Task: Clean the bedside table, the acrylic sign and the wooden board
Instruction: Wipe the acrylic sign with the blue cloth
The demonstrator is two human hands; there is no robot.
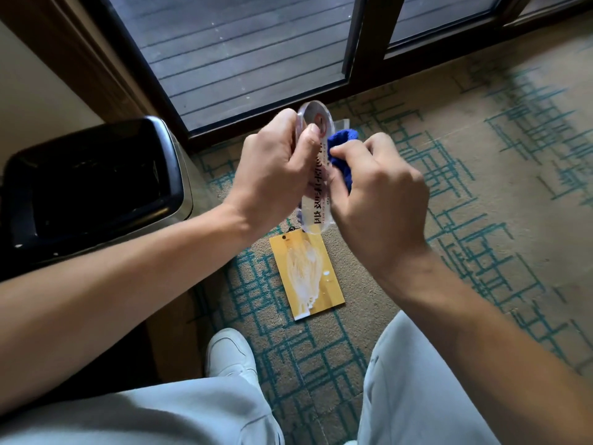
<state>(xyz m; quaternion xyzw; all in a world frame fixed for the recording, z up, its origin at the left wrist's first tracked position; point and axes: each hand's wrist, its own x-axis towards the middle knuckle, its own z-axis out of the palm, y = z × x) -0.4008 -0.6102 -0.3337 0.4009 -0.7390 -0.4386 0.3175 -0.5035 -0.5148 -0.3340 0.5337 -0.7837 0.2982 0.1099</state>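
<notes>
Nearest: grey-trousered legs and a white shoe (pixel 229 354) on the patterned carpet (pixel 481 194); person seems crouched or seated low.

Just beyond the shoe, flat on the carpet, lies the wooden board (pixel 306 274): yellowish, w/ a white smear across its face and a small hole + dark cord at the far end. Looks not yet wiped, so prob. the step still to come.

Above it, mid-air, both hands work the acrylic sign (pixel 316 200). Left hand (pixel 276 168) grips the sign's left edge, fingers curled behind, thumb on the front near the top. Right hand (pixel 375 194) is closed round a bunched blue cloth (pixel 341 155), which it presses against the sign's face approx. at the upper half. Sign is clear, black lettering, red mark near the rounded top.

Step in hand, by my read: wiping the sign. Next move calls for running the cloth down the rest of the face, then prob. turning it for the back; left hand needs a firm hold since acrylic is slick.

Left: a black-lidded bin (pixel 93 181). Farthest: dark-framed glass door (pixel 250 53), decking outside. Bedside table not in view.
</notes>
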